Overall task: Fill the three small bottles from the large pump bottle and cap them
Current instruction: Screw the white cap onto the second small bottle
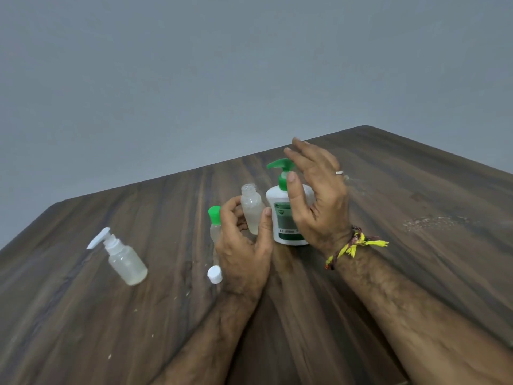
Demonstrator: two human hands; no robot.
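L hand (pixel 244 245) holds uncapped small bottle (pixel 251 209); R hand (pixel 319 195) open.

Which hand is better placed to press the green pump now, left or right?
Right. The right hand is open and empty beside the green pump of the large bottle. The left hand is busy holding the uncapped small bottle near the spout.

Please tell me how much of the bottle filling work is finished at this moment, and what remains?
Done, apparently: the small bottle with a white pump top and the green-capped bottle are closed and hold liquid. In hand: the left hand holds an uncapped bottle, partly filled, beside the large pump bottle; the right hand is open near its pump. Left: finish filling, then fit the white cap.
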